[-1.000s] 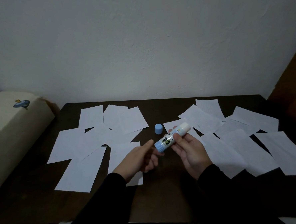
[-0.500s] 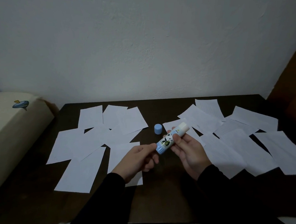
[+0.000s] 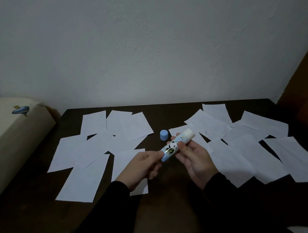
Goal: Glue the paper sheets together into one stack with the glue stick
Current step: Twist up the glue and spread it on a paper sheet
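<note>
An uncapped glue stick point(image 3: 176, 142) with a panda label is held over the middle of the dark table point(image 3: 160, 114), its white glue tip pointing up and to the right. My right hand point(image 3: 193, 160) grips its barrel. My left hand point(image 3: 143, 166) pinches its blue base. Its blue cap point(image 3: 163, 135) stands on the table just beyond the hands. Several white paper sheets lie overlapping in a left group point(image 3: 97, 146) and a right group point(image 3: 241, 147).
A cream cushioned seat edge point(image 3: 12, 135) with a small blue emblem borders the table on the left. A white wall stands behind the table. Brown wood furniture point(image 3: 306, 92) rises at the right.
The left hand has closed in from below onto the glue stick's blue base. The right hand and stick have stayed almost in place.
</note>
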